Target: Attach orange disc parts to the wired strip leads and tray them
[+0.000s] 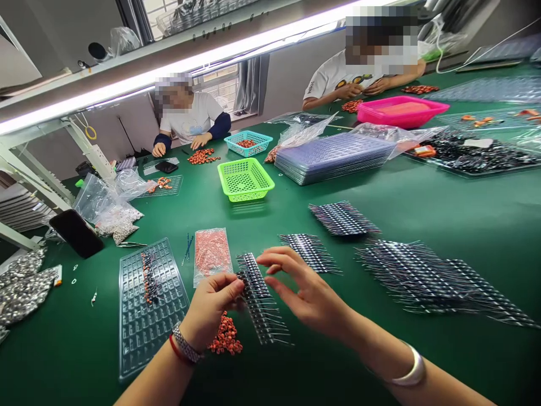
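Note:
My left hand pinches the left edge of a sheet of dark components with thin wire leads, set in rows. To the right of that sheet is my right hand, its thumb and fingers apart and nothing seen between them. Below the left hand lies a pile of small orange-red pieces. A clear compartment tray rests at the left, with a column of dark and orange parts in it. Behind the left hand is a clear bag of pinkish-orange bits.
More wired sheets lie at the right. Farther back stand a green basket, a blue basket, stacked clear trays and a pink tub. A phone leans at the left. Two people sit across the table.

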Demonstrator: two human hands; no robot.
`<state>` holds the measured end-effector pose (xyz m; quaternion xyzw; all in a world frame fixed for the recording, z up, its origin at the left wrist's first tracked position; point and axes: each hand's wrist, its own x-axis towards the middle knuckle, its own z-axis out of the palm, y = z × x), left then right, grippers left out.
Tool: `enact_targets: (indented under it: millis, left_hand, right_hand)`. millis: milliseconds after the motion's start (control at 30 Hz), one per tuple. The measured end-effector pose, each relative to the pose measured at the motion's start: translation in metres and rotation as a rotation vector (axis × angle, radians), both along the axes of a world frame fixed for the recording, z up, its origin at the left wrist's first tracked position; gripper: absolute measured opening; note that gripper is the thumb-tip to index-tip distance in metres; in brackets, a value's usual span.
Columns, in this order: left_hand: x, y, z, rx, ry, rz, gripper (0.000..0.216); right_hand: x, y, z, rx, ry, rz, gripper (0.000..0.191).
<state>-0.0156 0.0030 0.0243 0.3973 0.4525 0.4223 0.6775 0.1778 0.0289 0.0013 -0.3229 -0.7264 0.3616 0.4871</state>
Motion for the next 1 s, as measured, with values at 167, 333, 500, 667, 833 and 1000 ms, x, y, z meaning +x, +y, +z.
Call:
enact_targets:
  millis: [167, 333, 500, 667, 833, 1000]
  left_hand:
    - [-0.004, 0.002, -0.001, -0.091, -0.094, 0.039, 0.044]
    - [-0.006, 0.002, -0.001, -0.155, -0.156, 0.040, 0.043]
    - [-0.006, 0.001, 0.001, -0.205, -0.188, 0.014, 0.040]
    - [-0.006, 0.001, -0.001, -0.219, -0.188, -0.001, 0.041]
    - [-0.006, 0.001, -0.003, -0.222, -0.172, -0.012, 0.041]
    - [-0.004, 0.000, -0.004, -0.201, -0.138, -0.038, 0.044]
  right_hand:
    - [0.006, -0.007, 0.003, 0.410, -0.241, 0.055, 0.027]
    - [0.003, -0.014, 0.006, 0.463, -0.272, 0.134, 0.023]
    - [0.000, -0.018, 0.011, 0.490, -0.222, 0.181, 0.019]
    - [0.000, -0.020, 0.013, 0.481, -0.183, 0.176, 0.022]
    - [0.002, -0.021, 0.015, 0.463, -0.191, 0.186, 0.023]
    - [0.000, -0.021, 0.018, 0.420, -0.147, 0.232, 0.022]
